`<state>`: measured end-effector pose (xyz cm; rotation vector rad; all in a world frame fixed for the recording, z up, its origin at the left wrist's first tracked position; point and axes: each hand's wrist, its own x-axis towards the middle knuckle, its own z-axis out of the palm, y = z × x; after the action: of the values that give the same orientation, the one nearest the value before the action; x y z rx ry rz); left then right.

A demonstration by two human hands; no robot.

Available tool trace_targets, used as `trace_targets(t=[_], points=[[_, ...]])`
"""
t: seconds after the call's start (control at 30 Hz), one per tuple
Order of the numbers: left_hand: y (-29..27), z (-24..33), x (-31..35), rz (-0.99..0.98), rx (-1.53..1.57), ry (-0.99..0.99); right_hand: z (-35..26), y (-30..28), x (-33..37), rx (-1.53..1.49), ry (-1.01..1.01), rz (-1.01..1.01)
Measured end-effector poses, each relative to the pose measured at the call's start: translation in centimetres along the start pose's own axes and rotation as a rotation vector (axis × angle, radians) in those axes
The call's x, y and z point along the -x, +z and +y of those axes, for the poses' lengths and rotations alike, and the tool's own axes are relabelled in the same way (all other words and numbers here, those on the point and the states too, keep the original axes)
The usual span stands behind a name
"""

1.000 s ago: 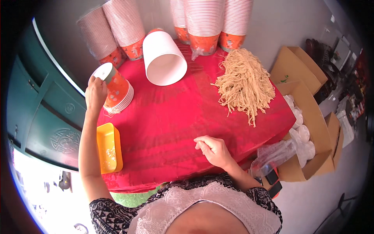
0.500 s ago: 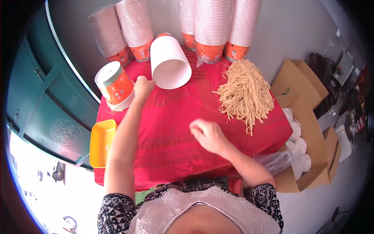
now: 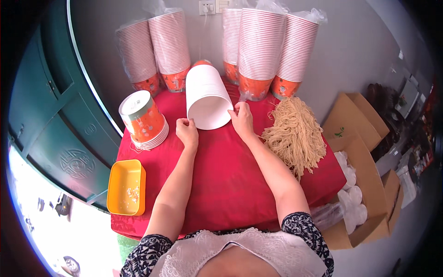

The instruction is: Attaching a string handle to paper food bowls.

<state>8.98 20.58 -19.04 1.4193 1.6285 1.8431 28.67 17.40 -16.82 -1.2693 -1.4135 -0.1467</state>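
Observation:
A stack of nested white paper tubs point(image 3: 207, 85) lies on its side in the middle of the red-covered table point(image 3: 217, 184), its open mouth towards me. At the left edge of that mouth, my left hand point(image 3: 188, 135) is closed, thumb and fingertips pinching the rim. My right hand point(image 3: 242, 122) pinches the rim on the opposite side. To the left stands a short upside-down stack of orange printed paper tubs point(image 3: 145, 117), with strands of string showing under its lowest rims. A heap of tan string point(image 3: 295, 134) lies right of my right hand.
A yellow plastic bin point(image 3: 126, 184) with small scraps sits at the table's left edge. Tall plastic-wrapped tub stacks point(image 3: 260, 46) stand along the back wall, others point(image 3: 170, 48) to their left. An open cardboard box point(image 3: 369, 203) holding white wrapped items is beside the table's right edge.
My right hand has moved up from the middle of the table to the mouth's right rim. My left hand stays at the left rim, now lower in the picture. The whole view has shifted.

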Motion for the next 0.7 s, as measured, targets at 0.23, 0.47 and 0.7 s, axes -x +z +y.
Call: trace_targets(t=[0.23,0.47,0.7], points=[[-0.1,-0.4,-0.1,0.040,-0.064,0.112,0.2,1.7,0.2,0.108,-0.002,0.020],[-0.5,0.9,0.2,-0.044,-0.077,0.121,-0.1,1.2,0.8,0.224,0.024,-0.017],[-2.1,2.3,2.0,-0.169,-0.165,0.170,-1.2,-1.2,1.7,0.173,0.134,-0.125]])
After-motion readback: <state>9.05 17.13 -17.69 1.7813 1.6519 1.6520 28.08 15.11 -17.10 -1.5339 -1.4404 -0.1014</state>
